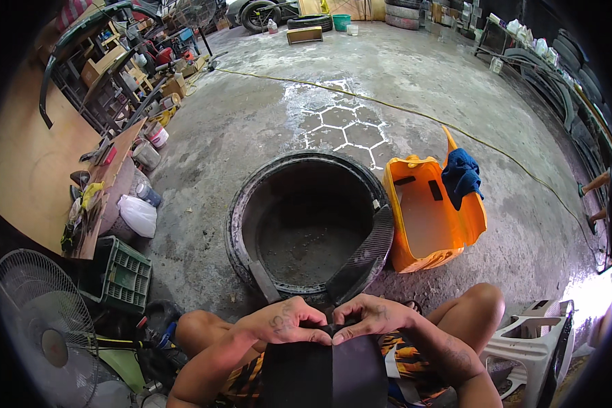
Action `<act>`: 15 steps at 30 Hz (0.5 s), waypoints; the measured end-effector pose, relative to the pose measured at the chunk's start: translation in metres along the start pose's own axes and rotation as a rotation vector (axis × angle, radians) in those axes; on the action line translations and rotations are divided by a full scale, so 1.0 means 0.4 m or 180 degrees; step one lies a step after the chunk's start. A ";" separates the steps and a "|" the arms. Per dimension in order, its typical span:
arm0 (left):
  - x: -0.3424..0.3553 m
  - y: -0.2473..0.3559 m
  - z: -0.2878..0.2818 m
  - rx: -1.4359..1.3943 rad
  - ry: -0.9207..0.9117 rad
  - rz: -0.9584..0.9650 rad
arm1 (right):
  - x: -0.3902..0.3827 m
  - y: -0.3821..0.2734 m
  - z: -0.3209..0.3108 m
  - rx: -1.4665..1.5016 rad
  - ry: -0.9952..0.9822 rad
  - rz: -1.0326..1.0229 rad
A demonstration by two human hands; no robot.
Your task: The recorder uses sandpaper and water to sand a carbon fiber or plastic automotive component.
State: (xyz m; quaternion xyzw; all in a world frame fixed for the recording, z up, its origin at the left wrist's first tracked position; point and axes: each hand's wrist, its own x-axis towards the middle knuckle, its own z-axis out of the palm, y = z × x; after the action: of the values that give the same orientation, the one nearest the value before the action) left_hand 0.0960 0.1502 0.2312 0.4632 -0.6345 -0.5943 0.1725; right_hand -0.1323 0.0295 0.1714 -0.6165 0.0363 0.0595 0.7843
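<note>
My left hand (291, 322) and my right hand (372, 317) meet over my lap, thumbs almost touching. Both are closed in a pinch at the top of a dark, flat sheet (298, 374), which looks split or creased down its middle into a black and a greyer half. Whatever small bit lies between the fingertips is mostly hidden. Just beyond the hands stands a large, round black tub-like ring (241, 197), tyre-like at the rim. A dark curved piece with a woven-looking surface (368, 253) rests across its near right side.
Right of the ring sits a cut-open orange container (404, 245) with cloudy liquid, dark blocks and a blue cloth (461, 177) over its rim. A yellow hose (415, 111) crosses the floor. A fan (47, 333) and green crate (126, 279) stand left, a white plastic stool (530, 347) right.
</note>
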 end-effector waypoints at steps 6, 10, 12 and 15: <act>-0.006 0.010 -0.008 -0.0079 0.0097 -0.0040 | -0.008 -0.047 0.013 -0.0041 0.0032 -0.0164; 0.016 0.017 -0.020 -0.0469 -0.0445 -0.0222 | 0.005 -0.079 0.023 -0.0332 -0.0143 0.0225; 0.016 0.009 -0.014 -0.0389 -0.0389 -0.0160 | 0.006 -0.068 0.029 -0.0201 -0.0123 0.0118; 0.005 0.006 -0.002 -0.0223 -0.0229 0.0062 | 0.007 -0.042 0.020 -0.0436 -0.0059 -0.0316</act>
State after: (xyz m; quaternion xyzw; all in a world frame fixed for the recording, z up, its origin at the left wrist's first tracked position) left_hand 0.0946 0.1477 0.2330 0.4290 -0.6235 -0.6307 0.1715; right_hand -0.1274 0.0334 0.1891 -0.6692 -0.0057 0.0286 0.7425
